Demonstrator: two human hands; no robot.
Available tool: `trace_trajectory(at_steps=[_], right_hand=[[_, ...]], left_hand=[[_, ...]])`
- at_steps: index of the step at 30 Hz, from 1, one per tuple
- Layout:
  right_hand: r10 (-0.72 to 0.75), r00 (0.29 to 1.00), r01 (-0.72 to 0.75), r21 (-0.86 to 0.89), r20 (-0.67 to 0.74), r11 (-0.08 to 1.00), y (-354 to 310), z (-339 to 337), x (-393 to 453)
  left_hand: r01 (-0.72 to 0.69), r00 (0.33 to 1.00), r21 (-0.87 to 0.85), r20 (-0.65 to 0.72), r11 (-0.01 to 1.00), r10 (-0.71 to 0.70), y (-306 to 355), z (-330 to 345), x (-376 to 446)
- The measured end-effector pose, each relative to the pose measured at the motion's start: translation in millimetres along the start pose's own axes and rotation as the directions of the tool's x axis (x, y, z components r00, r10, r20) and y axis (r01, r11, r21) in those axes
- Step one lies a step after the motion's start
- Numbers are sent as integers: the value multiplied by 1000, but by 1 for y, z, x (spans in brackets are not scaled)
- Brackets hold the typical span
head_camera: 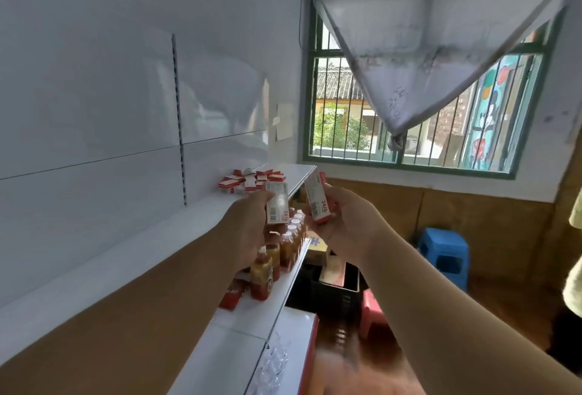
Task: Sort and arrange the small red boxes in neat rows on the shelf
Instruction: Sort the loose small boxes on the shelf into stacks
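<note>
Facing a white shelf (141, 237) that runs along the white back panel (94, 95), we have both arms raised in front of it, with a barred window (409, 117) and its knotted curtain (441, 48) off to the right. Below the top board, a lower shelf (277, 297) carries a row of bottles (280, 253) with white caps. At the far end of the top shelf lies a loose, jumbled pile of small red boxes (250, 181). Our left hand (252, 231) has its fingers curled round one red-and-white box (276, 204), held upright just off the shelf edge. Our right hand (346, 224) pinches a second box (318, 199), tilted, close beside the first but apart from it
</note>
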State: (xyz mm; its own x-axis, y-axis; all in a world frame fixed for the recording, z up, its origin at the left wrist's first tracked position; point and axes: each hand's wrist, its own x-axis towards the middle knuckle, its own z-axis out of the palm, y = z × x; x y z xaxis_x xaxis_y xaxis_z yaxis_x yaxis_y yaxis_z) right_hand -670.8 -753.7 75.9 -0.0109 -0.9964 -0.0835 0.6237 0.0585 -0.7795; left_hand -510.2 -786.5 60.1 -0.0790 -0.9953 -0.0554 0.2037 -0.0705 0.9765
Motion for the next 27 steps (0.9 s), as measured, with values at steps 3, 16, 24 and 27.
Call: trace_trajectory(at_steps=[3,16,24,27], right_hand=[[-10,998,12,34,-59,999,-19,-36,53],[59,992,-69,-91,-109,993,-112,-154,314],[2,997,-4,-21,-72,1000,-119,-170,488],[-6,1000,4,-68,-28,998,-127,-158,552]], left_hand=[[30,999,-40,46,999,-29,-16,36,58],[-53,998,85,-17,995,55,-51,163,296],[-43,993,54,-105,998,49,-64,178,455],[-22,989,27,-146,999,26,-49,169,515]])
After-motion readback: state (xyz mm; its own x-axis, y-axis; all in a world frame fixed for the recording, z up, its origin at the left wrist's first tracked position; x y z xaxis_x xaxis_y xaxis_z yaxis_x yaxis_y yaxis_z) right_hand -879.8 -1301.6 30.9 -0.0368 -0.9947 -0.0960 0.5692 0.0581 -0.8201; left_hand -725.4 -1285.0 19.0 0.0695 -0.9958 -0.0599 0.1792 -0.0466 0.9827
